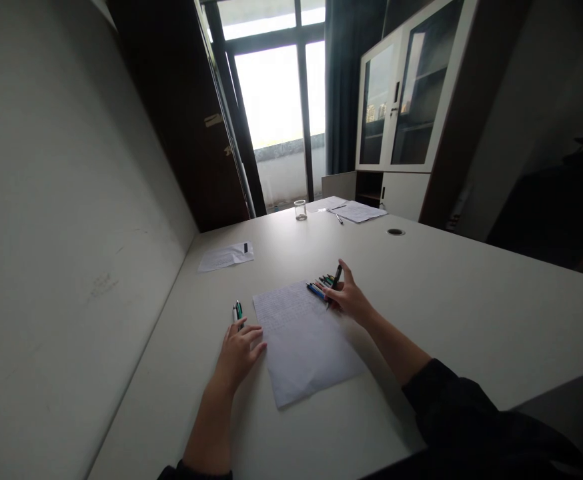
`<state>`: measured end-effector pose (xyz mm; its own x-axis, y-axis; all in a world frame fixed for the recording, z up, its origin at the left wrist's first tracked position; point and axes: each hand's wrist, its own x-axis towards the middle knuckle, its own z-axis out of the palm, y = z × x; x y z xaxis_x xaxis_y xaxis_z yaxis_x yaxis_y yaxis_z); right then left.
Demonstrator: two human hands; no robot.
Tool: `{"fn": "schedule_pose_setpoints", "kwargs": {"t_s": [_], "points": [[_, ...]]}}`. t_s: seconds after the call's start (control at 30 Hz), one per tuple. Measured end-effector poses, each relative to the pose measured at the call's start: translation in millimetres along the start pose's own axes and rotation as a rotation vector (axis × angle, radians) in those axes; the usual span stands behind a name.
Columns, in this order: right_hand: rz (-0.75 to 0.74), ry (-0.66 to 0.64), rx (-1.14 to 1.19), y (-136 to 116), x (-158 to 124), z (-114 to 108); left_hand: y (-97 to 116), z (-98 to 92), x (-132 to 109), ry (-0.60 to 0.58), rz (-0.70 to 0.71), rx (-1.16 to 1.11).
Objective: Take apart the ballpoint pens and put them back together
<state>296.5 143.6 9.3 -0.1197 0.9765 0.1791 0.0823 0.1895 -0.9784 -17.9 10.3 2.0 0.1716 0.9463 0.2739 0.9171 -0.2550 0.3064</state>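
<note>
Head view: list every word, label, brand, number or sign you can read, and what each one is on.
No text can be read.
Sheet between the hands: lines of writing on its upper part, too small to read.
Sheet at the left: faint writing, too small to read.
Far papers: faint marks, too small to read.
Pen in the right hand: no readable brand.

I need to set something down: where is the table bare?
Bare: the table between the hole and right sleeve; between the glass and center sheet. Crowded: the sheet's upper right, with pens and right hand; its left side, by the left hand.
</note>
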Motion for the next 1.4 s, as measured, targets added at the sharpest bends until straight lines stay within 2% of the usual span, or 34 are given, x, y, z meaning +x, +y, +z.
{"fn": "schedule_pose_setpoints", "kwargs": {"t_s": [0.23, 0.43, 0.63, 0.8, 1.1, 1.2, 1.3, 1.4], "points": [[0.003, 0.086, 0.087, 5, 7, -38, -2, 1.8, 1, 0.000, 0.002, -0.010], [-0.049, 0.148, 0.097, 3, 8, -55, -3, 2.3, 0, 0.009, 0.007, -0.020], [-0.031, 0.110, 0.084, 6, 9, -61, -4, 3.8, 1, 0.013, 0.010, -0.025], [-0.077, 0.169, 0.066, 7, 10, -61, -6, 4.9, 0, 0.015, 0.017, -0.026], [-0.041, 0.205, 0.010, 13, 14, -64, -7, 5.7, 1, 0.017, 0.021, -0.022], [-0.063, 0.250, -0.091, 10, 13, -64, -6, 5.0, 1, 0.017, 0.023, -0.023], [-0.113, 0.318, -0.329, 10, 14, -66, -6, 4.5, 0, 0.020, 0.021, -0.032], [-0.188, 0.315, -0.556, 17, 19, -68, -5, 4.4, 0, 0.017, 0.023, -0.032]]}}
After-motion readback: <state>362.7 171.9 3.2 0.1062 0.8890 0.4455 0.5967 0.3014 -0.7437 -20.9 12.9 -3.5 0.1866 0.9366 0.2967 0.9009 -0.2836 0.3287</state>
